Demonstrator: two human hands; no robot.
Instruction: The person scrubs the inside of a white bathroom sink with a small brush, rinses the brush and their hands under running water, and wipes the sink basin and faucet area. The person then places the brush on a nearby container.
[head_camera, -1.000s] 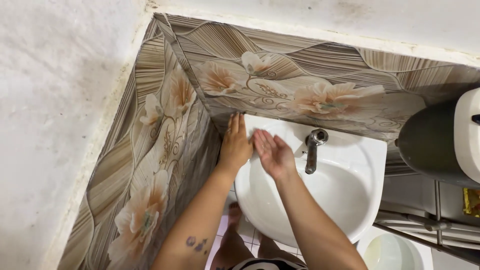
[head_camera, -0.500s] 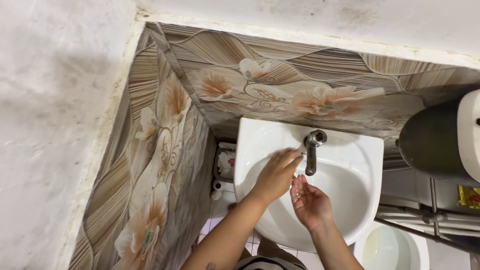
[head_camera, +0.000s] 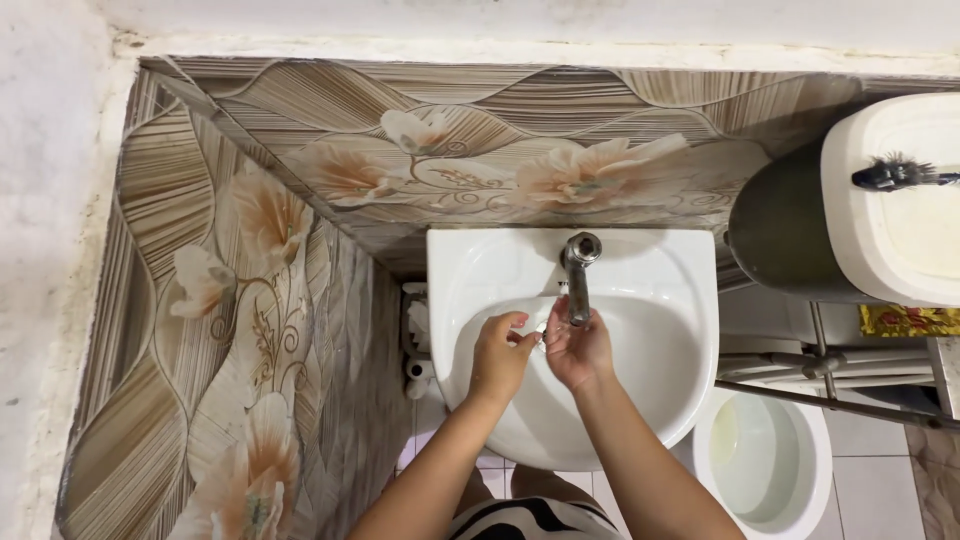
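Two bare hands, the left hand (head_camera: 500, 352) and the right hand (head_camera: 578, 348), meet over one white sink (head_camera: 660, 300). One metal tap (head_camera: 579, 272) stands at its back edge. One white bucket (head_camera: 765, 455) sits on the floor. One dark tank (head_camera: 790, 235) carries one white lid (head_camera: 910, 220).

Both hands (head_camera: 540, 350) together under tap (head_camera: 578, 275), over white sink (head_camera: 660, 300)

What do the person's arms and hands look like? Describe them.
Both forearms are bare, with no sleeves, watch or bracelets showing. The left hand and right hand wear no gloves, and no rings can be made out on the fingers. A black-and-white striped garment shows at the bottom edge.
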